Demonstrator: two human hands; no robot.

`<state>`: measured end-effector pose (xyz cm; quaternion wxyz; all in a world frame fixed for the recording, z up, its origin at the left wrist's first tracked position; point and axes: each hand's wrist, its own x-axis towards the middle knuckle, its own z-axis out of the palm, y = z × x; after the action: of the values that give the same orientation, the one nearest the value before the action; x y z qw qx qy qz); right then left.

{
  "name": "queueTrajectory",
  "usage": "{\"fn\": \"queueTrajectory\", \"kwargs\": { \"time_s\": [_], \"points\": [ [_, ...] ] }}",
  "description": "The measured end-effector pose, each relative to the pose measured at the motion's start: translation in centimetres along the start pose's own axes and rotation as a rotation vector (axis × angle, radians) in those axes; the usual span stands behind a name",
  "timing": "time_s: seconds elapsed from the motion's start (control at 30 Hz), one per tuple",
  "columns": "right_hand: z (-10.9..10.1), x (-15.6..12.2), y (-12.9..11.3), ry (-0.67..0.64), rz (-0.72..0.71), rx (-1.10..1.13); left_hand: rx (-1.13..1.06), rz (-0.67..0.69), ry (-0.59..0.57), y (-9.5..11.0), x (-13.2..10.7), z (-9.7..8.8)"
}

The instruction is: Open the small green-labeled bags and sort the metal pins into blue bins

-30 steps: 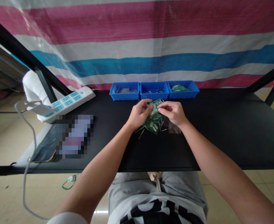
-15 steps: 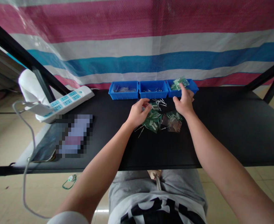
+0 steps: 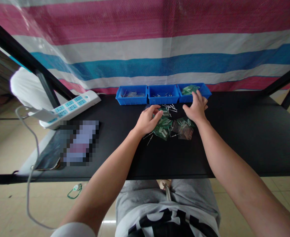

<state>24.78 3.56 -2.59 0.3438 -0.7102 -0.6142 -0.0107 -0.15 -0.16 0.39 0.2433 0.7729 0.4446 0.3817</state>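
Three blue bins (image 3: 163, 94) line your surface's (image 3: 234, 138) far edge, in reach | green board pile (image 3: 162, 126) between your hands | left hand (image 3: 147, 121) loosely curled, touching it | right hand (image 3: 196, 108) open, empty, at right bin (image 3: 193, 92) holding boards.

Landmark: heap of small green circuit boards and loose metal pins (image 3: 171, 126) on the black table (image 3: 246, 138). Behind heap: row of three blue plastic bins (image 3: 162, 94), walls touching, closing the far edge; striped woven tarp (image 3: 159, 42) hangs right behind them. Right of heap: bare table out to the black slanted frame bar (image 3: 287, 80). Near side of heap: bare table to the front edge. Left of heap: short bare strip, then white power strip (image 3: 69, 107) and pixelated flat object (image 3: 78, 141). Far left: second slanted black bar (image 3: 23, 57).
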Motion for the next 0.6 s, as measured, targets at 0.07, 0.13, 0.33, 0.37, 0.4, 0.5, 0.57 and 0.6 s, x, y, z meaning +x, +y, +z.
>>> {"fn": "queueTrajectory", "kwargs": {
  "time_s": [0.07, 0.13, 0.33, 0.37, 0.4, 0.5, 0.57, 0.6],
  "points": [
    [0.4, 0.1, 0.5, 0.007, -0.021, 0.027, 0.016, 0.009, -0.004, 0.0, 0.0, 0.0],
    [0.7, 0.1, 0.8, 0.041, -0.047, 0.054, 0.037, 0.017, -0.010, -0.1, 0.0, 0.0],
    [-0.3, -0.6, -0.9, 0.065, -0.121, 0.077, 0.174, 0.107, -0.062, -0.2, 0.1, -0.2],
    [-0.7, -0.8, -1.5, 0.060, -0.152, 0.098, 0.203, 0.124, -0.082, -0.2, 0.1, -0.2],
    [-1.0, -1.0, -2.2, 0.040, -0.201, 0.128, 0.230, 0.135, -0.102, -0.2, 0.1, -0.2],
    [-1.8, -2.0, -4.2, -0.112, -0.409, 0.234, 0.298, 0.122, -0.152, -0.1, 0.0, -0.1],
    [-1.8, -2.7, -5.2, -0.255, -0.522, 0.279, 0.327, 0.103, -0.168, -0.1, 0.0, 0.0],
    [-1.7, -3.1, -5.5, -0.316, -0.552, 0.283, 0.337, 0.096, -0.174, -0.1, -0.1, 0.0]
  ]
}}
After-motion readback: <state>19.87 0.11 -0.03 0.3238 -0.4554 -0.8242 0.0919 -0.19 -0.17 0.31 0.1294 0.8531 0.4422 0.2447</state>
